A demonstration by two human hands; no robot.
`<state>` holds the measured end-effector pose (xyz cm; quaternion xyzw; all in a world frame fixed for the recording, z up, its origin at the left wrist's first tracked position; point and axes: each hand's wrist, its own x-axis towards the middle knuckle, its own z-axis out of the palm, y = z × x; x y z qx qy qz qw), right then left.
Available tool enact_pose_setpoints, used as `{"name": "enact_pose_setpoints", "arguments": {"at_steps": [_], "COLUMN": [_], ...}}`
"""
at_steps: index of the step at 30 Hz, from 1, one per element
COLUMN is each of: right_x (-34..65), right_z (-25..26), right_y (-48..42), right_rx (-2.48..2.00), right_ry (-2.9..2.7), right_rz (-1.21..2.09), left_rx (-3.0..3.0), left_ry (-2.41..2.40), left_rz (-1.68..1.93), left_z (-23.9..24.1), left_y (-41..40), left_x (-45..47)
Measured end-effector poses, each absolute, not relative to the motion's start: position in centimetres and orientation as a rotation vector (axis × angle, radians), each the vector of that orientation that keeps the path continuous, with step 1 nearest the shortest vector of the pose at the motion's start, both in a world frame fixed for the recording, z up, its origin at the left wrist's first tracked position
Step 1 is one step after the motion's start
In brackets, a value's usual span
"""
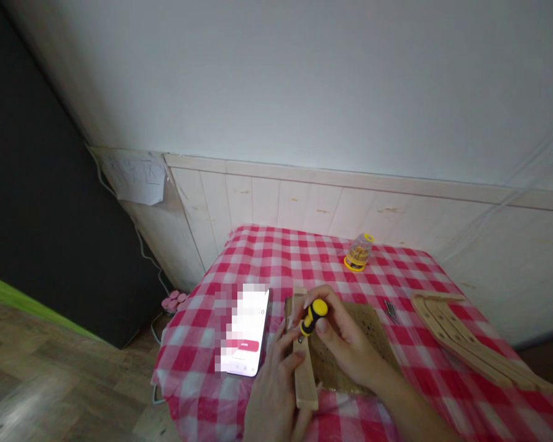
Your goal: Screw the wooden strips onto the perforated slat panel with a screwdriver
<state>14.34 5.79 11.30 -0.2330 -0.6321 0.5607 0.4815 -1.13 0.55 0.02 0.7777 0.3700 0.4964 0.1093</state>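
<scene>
A yellow and black screwdriver is in my right hand, its fingers closed around the handle. The tip points down at a pale wooden strip. My left hand grips that strip from the left side, fingers close to the screwdriver's tip. Under the strip and my right hand lies a brown, speckled board. What the tip touches is too small to make out.
A lit phone lies left of my hands. Farther back stands a clear and yellow bit case. Small metal pieces and several curved wooden slats lie to the right on the checkered tablecloth. The wall closes off the back.
</scene>
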Motion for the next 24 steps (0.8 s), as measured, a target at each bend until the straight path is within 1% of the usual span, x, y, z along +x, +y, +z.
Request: {"name": "enact_pose_setpoints", "arguments": {"at_steps": [4, 8, 12, 14, 19, 24], "right_x": [14.1, 14.0, 13.9, 14.1, 14.8, 14.5], "right_z": [11.3, 10.8, 9.6, 9.3, 9.7, 10.5], "right_y": [5.9, 5.7, 5.7, 5.7, 5.7, 5.6], "right_rx": [-0.551, -0.606, -0.552, -0.579, -0.733, -0.656], "right_ry": [-1.502, -1.497, -1.37, -1.362, -1.538, -1.575], "right_rz": [1.382, 1.358, 1.533, 1.564, 1.394, 1.364], "left_rx": [2.259, 2.291, 2.253, 2.271, 2.329, 2.338], "left_ry": [1.112, 1.105, 1.161, 1.141, 1.094, 1.12], "left_rz": [1.465, 1.386, 1.369, 1.367, 1.34, 1.362], "left_z": [-0.4, -1.0, -1.3, -1.3, -1.7, -1.7], "left_y": [0.4, 0.3, 0.3, 0.4, 0.6, 0.4], "left_x": [-1.1, -1.4, -1.5, -1.6, -1.9, -1.7]}}
